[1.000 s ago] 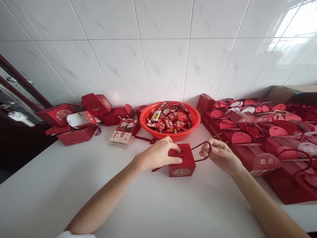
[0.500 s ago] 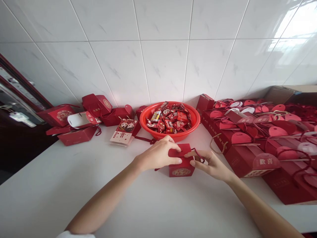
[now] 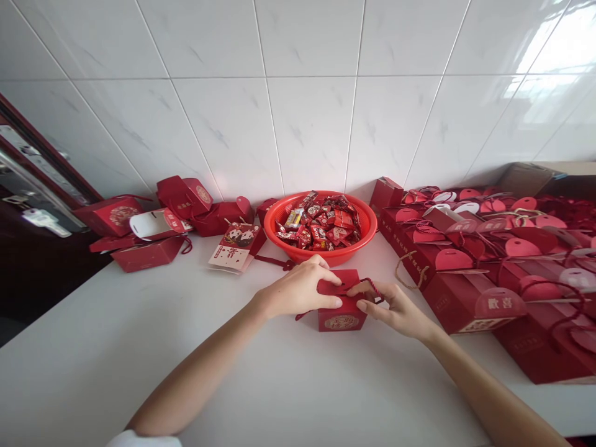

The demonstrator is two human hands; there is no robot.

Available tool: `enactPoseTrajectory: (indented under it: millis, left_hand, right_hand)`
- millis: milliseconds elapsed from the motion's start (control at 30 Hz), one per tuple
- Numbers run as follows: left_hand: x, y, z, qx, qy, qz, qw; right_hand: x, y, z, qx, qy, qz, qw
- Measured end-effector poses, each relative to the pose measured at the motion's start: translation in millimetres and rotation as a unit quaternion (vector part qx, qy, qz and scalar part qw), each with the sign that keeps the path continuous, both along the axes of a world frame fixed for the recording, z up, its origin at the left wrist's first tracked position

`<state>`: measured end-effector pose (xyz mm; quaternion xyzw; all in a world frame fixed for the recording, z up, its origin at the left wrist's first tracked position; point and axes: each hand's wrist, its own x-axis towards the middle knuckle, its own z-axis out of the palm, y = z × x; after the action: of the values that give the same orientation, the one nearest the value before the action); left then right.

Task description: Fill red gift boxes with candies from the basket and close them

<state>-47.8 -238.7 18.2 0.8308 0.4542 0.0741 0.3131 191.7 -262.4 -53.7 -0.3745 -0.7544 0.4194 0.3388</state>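
Observation:
A small red gift box [image 3: 341,318] with a round pattern on its front stands on the white table, its top flaps near closed. My left hand [image 3: 305,288] grips the left side of the box top, thumb in front and fingers over the flap. From the right, my right hand [image 3: 388,305] pinches the top edge of the same box with thumb and index finger. A twisted dark red cord [image 3: 372,287] loops up beside my right fingers. Behind the box sits a red plastic basket [image 3: 298,253] filled with wrapped candies [image 3: 321,220].
Rows of red boxes [image 3: 465,267] cover the right side of the white table [image 3: 279,385]. More red boxes [image 3: 149,254] and a printed card box [image 3: 233,251] lie at the back left. Tiled wall behind; keys [image 3: 46,220] hang in the door at far left.
The view has shifted very slightly. Both hands keep nearly the same hold on the box, and the cord by my right hand has moved slightly.

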Motion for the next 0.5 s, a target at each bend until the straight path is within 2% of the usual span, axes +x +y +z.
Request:
enactPoseTrajectory:
  millis: [267, 500]
  left_hand:
    - [-2.0, -1.8, 1.1, 0.006, -0.017, 0.009, 1.0]
    - [-10.0, 7.6, 2.5, -0.039, -0.108, 0.009, 0.993]
  right_hand:
    - [0.5, -0.4, -4.5, -0.016, 0.024, -0.019, 0.999]
    - [3.0, -0.3, 2.3, -0.06, 0.117, -0.051, 0.99]
